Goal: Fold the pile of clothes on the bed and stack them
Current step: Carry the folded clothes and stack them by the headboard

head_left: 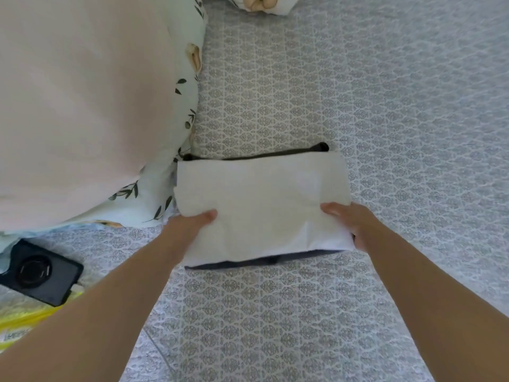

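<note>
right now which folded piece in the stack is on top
The white folded garment, gripped by the left hand and right hand; the dark garment only peeks out beneath.

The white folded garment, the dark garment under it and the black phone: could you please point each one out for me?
white folded garment (pixel 261 194), head view, middle of its top face.
dark garment (pixel 248 263), head view, near edge showing below the white one.
black phone (pixel 41 272), head view, its back near the camera ring.

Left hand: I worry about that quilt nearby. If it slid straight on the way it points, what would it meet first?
The left hand points up and right across the white folded garment it grips; it would likely ride over that cloth, not the floral quilt.
</note>
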